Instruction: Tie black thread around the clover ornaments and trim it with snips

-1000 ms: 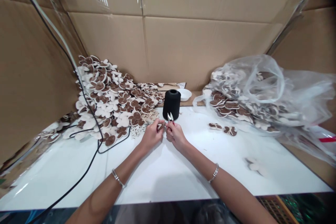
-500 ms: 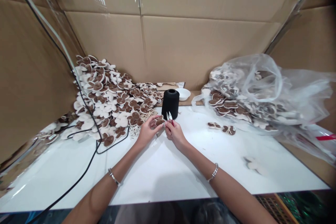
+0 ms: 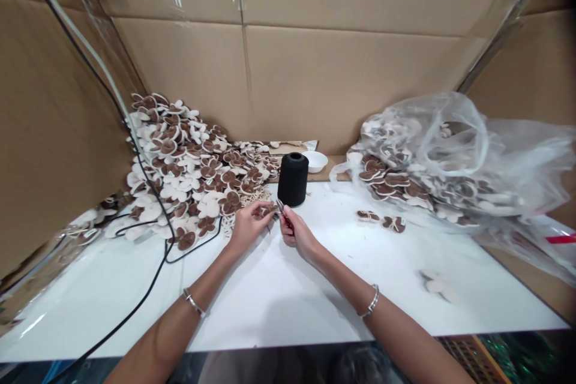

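Note:
My left hand (image 3: 249,223) pinches a brown felt flower with a pale edge (image 3: 266,210) in front of the thread cone. In my right hand (image 3: 296,233) are small scissors (image 3: 281,206) with red handles, their blades pointing at the flower. A dark bit of thread hangs below the flower. Just behind both hands stands a black thread cone (image 3: 293,180). A heap of brown and white flower pieces (image 3: 198,162) rises to the left, with a small pile of pale cord pieces (image 3: 252,194) at its near edge.
A clear plastic bag of flower pieces (image 3: 454,162) lies at the right. Two tied brown pieces (image 3: 393,224) and a pale flower (image 3: 437,285) rest on the white table (image 3: 252,312). A black cable (image 3: 153,285) crosses at the left; a white bowl (image 3: 316,161) sits behind the cone.
The scissors have turned from pointing up beside the cone to pointing left at the flower, their blades now closer together. My left hand has shifted slightly left and down.

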